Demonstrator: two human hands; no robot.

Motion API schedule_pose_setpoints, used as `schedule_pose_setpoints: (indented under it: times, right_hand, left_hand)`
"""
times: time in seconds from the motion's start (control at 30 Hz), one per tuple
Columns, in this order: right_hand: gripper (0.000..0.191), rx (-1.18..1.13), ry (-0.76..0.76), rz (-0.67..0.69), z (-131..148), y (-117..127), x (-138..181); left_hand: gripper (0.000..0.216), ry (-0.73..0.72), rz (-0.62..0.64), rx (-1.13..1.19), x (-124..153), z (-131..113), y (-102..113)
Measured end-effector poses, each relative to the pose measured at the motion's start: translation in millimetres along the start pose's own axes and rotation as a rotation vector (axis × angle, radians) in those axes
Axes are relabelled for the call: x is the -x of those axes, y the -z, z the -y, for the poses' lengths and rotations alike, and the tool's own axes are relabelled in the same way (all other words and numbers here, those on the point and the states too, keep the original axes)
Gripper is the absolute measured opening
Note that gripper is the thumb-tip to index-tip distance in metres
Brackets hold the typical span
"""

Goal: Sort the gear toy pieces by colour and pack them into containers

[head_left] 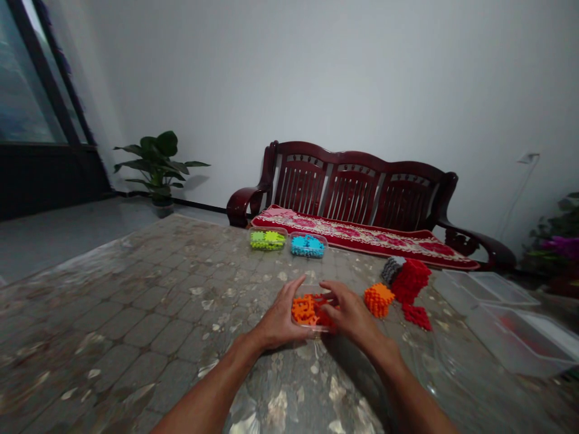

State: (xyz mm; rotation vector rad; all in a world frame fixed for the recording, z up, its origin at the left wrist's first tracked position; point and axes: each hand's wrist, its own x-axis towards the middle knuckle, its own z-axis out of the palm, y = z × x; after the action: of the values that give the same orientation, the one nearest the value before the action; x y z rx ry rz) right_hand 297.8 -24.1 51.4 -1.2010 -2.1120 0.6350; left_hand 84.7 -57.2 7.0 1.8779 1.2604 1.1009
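Observation:
A small clear plastic box (316, 329) of orange and red interlocking plastic pieces (305, 310) lies between my hands in the middle of the table. My left hand (283, 314) curves round its left end, thumb along the near side and fingers at the far side. My right hand (347, 306) is bent over the right end, with thumb and fingertips above the red pieces; its palm side is hidden. Just right of that hand sits an orange cube (379, 299) of joined pieces. Behind it stand a red block (412, 278) and a grey block (391, 269). A flat red panel (417, 317) lies nearer.
Boxes of yellow-green pieces (268, 240) and blue pieces (308, 246) stand at the table's far edge. Translucent bins (515, 343) lie at the right. Beyond the patterned tablecloth (149, 313) is a dark wooden bench (353, 181). A potted plant (160, 160) stands back left.

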Motion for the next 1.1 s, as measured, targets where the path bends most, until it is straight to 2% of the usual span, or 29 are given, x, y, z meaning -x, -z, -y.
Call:
schedule_pose_setpoints:
  times: [0.1, 0.2, 0.33, 0.43, 0.57, 0.73, 0.87, 0.97, 1.1]
  right_hand:
    - [0.041, 0.023, 0.019, -0.123, -16.1, 13.1, -0.4]
    - [0.038, 0.168, -0.057, -0.193, -35.7, 41.5, -0.8]
    - [0.047, 0.387, -0.252, -0.197, -65.1, 85.6, 5.2]
    - [0.055, 0.520, -0.391, -0.165, -79.5, 105.4, 14.0]
    - [0.059, 0.673, -0.522, -0.100, -77.1, 108.3, 19.6]
    - [0.053, 0.768, -0.532, -0.071, -61.9, 99.6, 16.4]
    - [0.050, 0.789, -0.556, -0.067, -60.3, 98.4, 15.9]
    - [0.050, 0.776, -0.527, -0.101, -65.2, 102.2, 17.7]
    - [0.051, 0.657, -0.503, -0.225, -71.4, 114.6, 20.7]
  left_hand:
    - [0.117, 0.001, -0.004, -0.007, -0.2, -0.1, 0.2]
    - [0.117, 0.000, 0.002, 0.000, -0.6, -1.5, 0.8]
    - [0.115, 0.038, -0.012, 0.014, -0.7, -5.2, 0.8]
    - [0.115, 0.074, -0.018, 0.026, -0.6, -7.7, 0.1]
    - [0.116, 0.084, -0.014, 0.035, -0.1, -8.3, -0.2]
    - [0.113, 0.069, -0.031, 0.034, -0.1, -6.9, 0.5]
    - [0.111, 0.050, -0.027, 0.021, -1.0, -5.6, 0.4]
    - [0.111, 0.047, -0.026, 0.014, -0.9, -4.5, -0.3]
    - [0.110, 0.041, -0.035, 0.021, 0.0, -2.8, -1.7]
